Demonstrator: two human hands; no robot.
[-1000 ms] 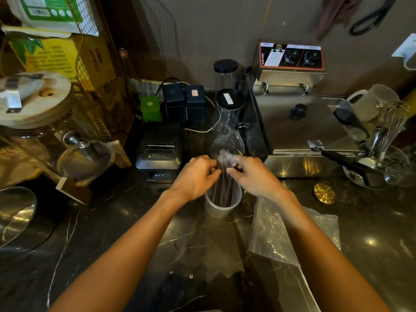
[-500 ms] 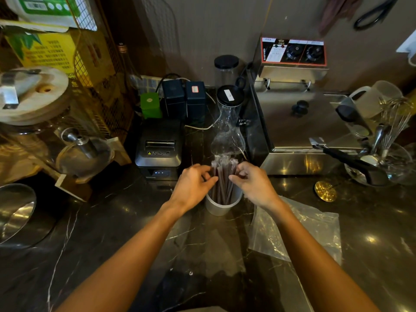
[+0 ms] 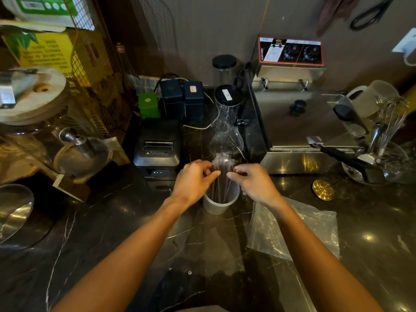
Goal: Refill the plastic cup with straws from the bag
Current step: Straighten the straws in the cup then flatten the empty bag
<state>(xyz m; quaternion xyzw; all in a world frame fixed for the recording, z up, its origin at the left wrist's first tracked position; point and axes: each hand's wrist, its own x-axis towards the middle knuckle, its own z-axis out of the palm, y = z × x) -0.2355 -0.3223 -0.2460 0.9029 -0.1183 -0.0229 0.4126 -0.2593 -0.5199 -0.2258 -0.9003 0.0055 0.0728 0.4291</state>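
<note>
A white plastic cup stands on the dark marble counter and holds several dark wrapped straws standing upright. My left hand is at the left side of the straw bundle, fingertips pinched against it. My right hand is at the right side, fingertips also touching the straws near their tops. A clear, flat plastic bag lies on the counter to the right of the cup, under my right forearm.
A glass carafe with a black lid stands just behind the cup. A black receipt printer sits to the left, a steel fryer to the right. A gold disc and a bowl of utensils lie at right.
The straws have dropped a little into the cup and both hands have lowered with them, staying on either side of the bundle. The view has shifted slightly.
</note>
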